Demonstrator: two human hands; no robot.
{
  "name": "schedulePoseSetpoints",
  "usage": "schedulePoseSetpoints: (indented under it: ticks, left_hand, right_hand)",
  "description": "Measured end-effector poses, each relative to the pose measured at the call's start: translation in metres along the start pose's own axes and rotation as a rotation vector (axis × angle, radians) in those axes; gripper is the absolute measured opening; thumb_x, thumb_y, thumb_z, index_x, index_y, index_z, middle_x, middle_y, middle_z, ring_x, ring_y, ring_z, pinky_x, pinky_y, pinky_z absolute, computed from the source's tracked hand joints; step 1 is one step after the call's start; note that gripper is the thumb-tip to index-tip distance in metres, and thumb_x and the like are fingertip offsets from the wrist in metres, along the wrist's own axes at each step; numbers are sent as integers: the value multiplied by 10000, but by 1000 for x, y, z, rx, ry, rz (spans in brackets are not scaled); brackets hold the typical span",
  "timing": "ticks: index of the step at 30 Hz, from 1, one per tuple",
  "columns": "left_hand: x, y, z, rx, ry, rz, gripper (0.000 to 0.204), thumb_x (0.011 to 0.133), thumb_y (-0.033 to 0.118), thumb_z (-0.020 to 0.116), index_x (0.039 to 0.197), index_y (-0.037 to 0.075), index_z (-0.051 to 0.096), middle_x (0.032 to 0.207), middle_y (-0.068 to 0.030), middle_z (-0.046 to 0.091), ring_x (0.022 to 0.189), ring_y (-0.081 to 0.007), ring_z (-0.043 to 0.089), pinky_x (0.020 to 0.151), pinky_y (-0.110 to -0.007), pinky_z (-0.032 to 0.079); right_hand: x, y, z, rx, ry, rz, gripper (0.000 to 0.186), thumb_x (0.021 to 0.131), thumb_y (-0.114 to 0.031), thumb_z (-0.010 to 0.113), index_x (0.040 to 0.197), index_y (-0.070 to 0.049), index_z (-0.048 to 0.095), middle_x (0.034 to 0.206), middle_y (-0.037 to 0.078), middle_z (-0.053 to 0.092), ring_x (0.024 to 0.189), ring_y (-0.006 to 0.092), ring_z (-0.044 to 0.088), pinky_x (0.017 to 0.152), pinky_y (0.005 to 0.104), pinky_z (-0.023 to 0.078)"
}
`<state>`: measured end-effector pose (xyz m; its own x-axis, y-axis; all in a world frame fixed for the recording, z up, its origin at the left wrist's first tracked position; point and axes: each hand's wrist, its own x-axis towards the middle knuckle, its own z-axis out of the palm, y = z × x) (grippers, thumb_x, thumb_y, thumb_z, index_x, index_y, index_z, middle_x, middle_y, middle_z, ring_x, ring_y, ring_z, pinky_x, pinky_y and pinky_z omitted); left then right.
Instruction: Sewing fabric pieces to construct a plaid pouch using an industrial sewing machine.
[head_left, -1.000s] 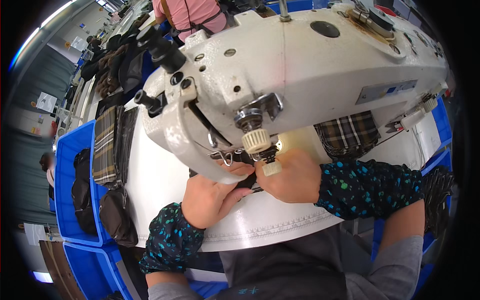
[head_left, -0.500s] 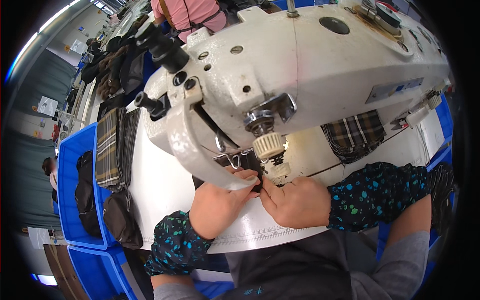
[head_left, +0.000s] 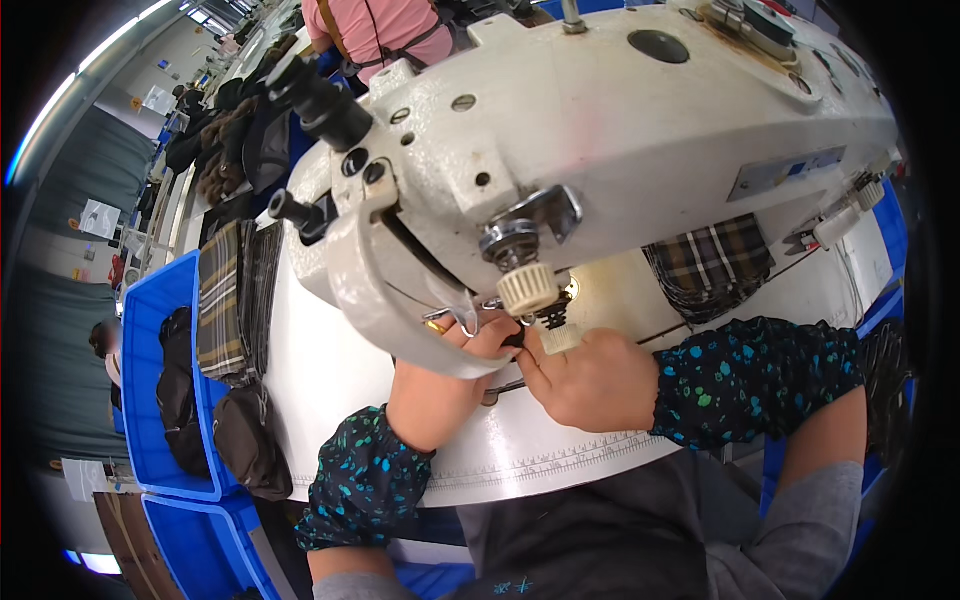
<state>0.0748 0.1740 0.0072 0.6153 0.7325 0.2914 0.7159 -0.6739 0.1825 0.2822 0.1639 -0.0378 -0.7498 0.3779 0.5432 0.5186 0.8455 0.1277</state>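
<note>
A white sewing machine (head_left: 640,130) stands over the pale work table, its curved guard (head_left: 365,290) crossing in front of my left hand. My left hand (head_left: 432,395) reaches under the needle area with fingers closed on a small piece of dark fabric (head_left: 514,338); a yellow ring shows on one finger. From the right, my right hand (head_left: 598,382) pinches the same piece by its near edge, fingertips almost meeting the left ones. Most of the fabric is hidden by fingers and machine. Cream tension knobs (head_left: 528,288) hang just above my hands.
A stack of plaid fabric pieces (head_left: 710,265) lies under the machine arm. More plaid cloth (head_left: 228,300) and a dark pouch-like piece (head_left: 248,440) sit left, beside blue bins (head_left: 150,400). A ruler scale (head_left: 540,455) runs along the table's front edge. A person in pink (head_left: 385,35) is beyond.
My left hand has moved forward and further under the machine with the dark fabric, much of which is now hidden. The right hand has shifted slightly forward. The view has tilted a little.
</note>
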Motion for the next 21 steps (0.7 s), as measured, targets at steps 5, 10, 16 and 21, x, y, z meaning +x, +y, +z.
schedulePoseSetpoints:
  ticks: [5,10,16,21]
  left_hand:
    - [4,-9,2,26,24,-21,227,842,136,728,1059,116,666,889,-25,677,781,-216,655,676,-370,499]
    - [4,-5,-4,-106,4,-137,131,841,43,690,972,37,676,883,-131,665,796,-362,632,725,-409,528]
    - [0,-2,-4,-136,55,-112,219,806,59,717,1018,44,668,858,-137,635,825,-373,618,730,-428,514]
    - [-4,11,-13,191,132,-162,462,647,71,747,1095,50,640,1004,-128,644,986,-351,603,924,-452,463]
  right_hand:
    - [4,10,-4,27,-109,27,312,804,-154,606,1049,-4,729,993,218,733,524,140,570,432,297,392]
    - [11,23,-6,139,-42,94,230,777,-116,637,990,-63,705,713,78,659,528,174,583,434,327,401]
    - [20,20,19,80,119,141,205,675,-185,687,848,-79,718,636,52,578,573,221,641,462,346,474]
    - [20,27,24,-60,76,89,334,709,-163,689,1024,-54,711,596,29,578,554,213,638,461,346,473]
